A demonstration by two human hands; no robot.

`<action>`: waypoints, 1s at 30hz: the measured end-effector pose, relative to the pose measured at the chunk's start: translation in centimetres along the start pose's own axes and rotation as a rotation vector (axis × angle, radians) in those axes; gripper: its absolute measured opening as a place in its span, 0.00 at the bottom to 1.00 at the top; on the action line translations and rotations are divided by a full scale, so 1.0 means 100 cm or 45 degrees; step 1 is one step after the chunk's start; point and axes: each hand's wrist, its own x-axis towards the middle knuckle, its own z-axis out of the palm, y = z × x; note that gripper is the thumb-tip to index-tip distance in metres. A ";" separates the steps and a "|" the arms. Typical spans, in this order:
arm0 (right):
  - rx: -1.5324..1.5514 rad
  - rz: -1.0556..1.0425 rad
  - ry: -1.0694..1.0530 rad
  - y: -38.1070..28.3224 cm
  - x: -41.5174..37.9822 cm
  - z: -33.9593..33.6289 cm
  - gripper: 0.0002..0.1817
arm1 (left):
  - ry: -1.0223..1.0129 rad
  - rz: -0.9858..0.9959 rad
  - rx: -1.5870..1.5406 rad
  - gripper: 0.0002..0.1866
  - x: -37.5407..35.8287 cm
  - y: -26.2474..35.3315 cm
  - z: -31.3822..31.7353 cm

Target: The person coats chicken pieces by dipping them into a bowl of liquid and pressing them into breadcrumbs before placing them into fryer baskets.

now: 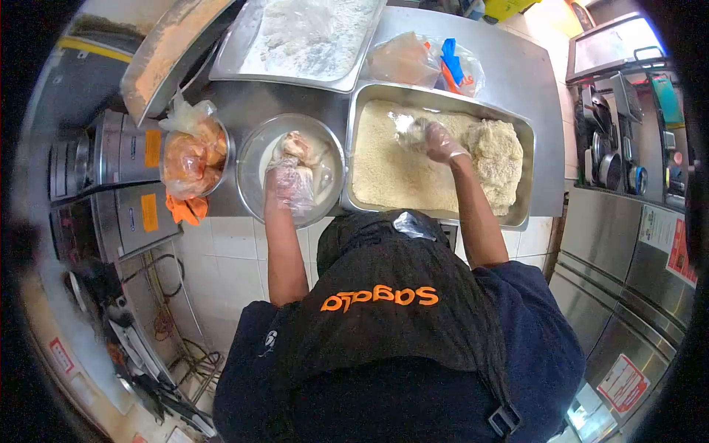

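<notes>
My left hand [292, 188], in a clear plastic glove, reaches into a round metal bowl [337, 181] of milky liquid. Its fingers are curled at a pale piece of raw meat [297, 147], partly covered by the glove. Over the breadcrumbs [391, 166] in a deep steel tray [526, 203] is my right hand [443, 142], also gloved. Its fingers look closed, and shiny plastic hides whatever is in them. Several crumb-coated pieces [495, 162] are heaped at the tray's right end, beside this hand.
A tray of white flour [303, 40] stands behind the bowl. Left of the bowl, a container holds a plastic bag of orange-coloured food [193, 155], with an orange cloth [186, 209] below. Plastic bags [405, 60] lie behind the crumb tray on the steel table [517, 81].
</notes>
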 end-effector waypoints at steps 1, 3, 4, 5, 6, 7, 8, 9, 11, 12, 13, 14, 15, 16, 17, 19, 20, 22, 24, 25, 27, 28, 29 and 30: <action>-0.093 0.032 0.113 0.000 0.001 -0.001 0.27 | 0.003 0.039 0.047 0.11 0.006 0.002 0.003; -0.054 -0.148 0.376 0.002 -0.001 0.008 0.23 | 0.007 0.115 0.141 0.11 -0.001 0.002 0.009; -0.103 -0.152 0.371 0.002 -0.001 0.013 0.22 | 0.007 0.152 0.187 0.11 -0.005 -0.001 0.013; -0.153 -0.156 0.368 0.005 -0.002 0.018 0.22 | 0.005 0.190 0.232 0.12 -0.007 0.000 0.018; -0.235 -0.201 0.258 0.017 -0.006 0.021 0.22 | 0.003 0.230 0.275 0.12 -0.014 0.001 0.018; -0.239 -0.196 0.261 0.029 -0.011 0.027 0.22 | 0.005 0.273 0.315 0.12 -0.015 0.001 0.023; -0.226 0.028 0.156 0.035 -0.021 0.034 0.23 | 0.013 0.317 0.357 0.12 -0.016 0.004 0.026; -0.210 0.248 0.048 0.045 -0.025 0.042 0.25 | 0.024 0.362 0.397 0.12 -0.020 0.004 0.030; -0.295 0.328 -0.314 0.089 -0.022 0.067 0.30 | 0.058 0.451 0.479 0.12 -0.025 0.003 0.040; -0.375 0.409 -0.669 0.091 -0.023 0.069 0.35 | 0.074 0.495 0.522 0.12 -0.030 0.002 0.043; -0.376 0.404 -0.672 0.091 -0.027 0.075 0.35 | 0.089 0.542 0.564 0.12 -0.034 0.003 0.048; -0.032 0.518 -0.617 0.066 -0.039 0.072 0.37 | 0.105 0.589 0.607 0.12 -0.037 0.006 0.050; 0.314 0.627 -0.556 0.042 -0.045 0.068 0.40 | 0.112 0.590 0.609 0.12 -0.032 0.001 0.034; 0.315 0.624 -0.560 0.027 -0.043 0.065 0.40 | 0.102 0.471 0.345 0.13 -0.020 -0.009 0.006; 0.613 0.611 -0.645 0.013 -0.040 0.062 0.41 | 0.088 0.354 0.080 0.14 -0.011 -0.015 -0.011; 0.909 0.589 -0.728 0.015 -0.025 0.082 0.42 | 0.084 0.316 0.034 0.12 -0.008 -0.014 -0.020; 1.001 0.198 -0.670 0.036 -0.006 0.116 0.40 | 0.076 0.278 -0.013 0.11 -0.007 -0.013 -0.021; 1.074 -0.200 -0.609 0.040 0.014 0.136 0.38 | 0.079 0.322 0.052 0.11 -0.003 -0.014 -0.016; 1.160 -0.036 -0.581 0.024 0.023 0.136 0.32 | 0.090 0.367 0.119 0.10 -0.008 -0.013 -0.009; 1.160 -0.042 -0.587 0.020 0.022 0.133 0.32 | 0.080 0.471 0.329 0.10 -0.010 -0.012 -0.007; 1.224 0.107 -0.450 0.012 0.019 0.116 0.26 | 0.064 0.674 0.744 0.10 -0.018 -0.004 0.007; 1.221 0.103 -0.461 0.009 0.019 0.105 0.26 | 0.061 0.767 0.954 0.10 -0.023 -0.001 0.012; 1.114 0.086 -0.322 0.006 0.020 0.091 0.25 | 0.053 0.853 1.169 0.10 -0.025 0.001 0.013; 1.006 0.071 -0.181 0.010 0.022 0.081 0.24 | 0.056 0.849 1.169 0.10 -0.024 -0.001 0.011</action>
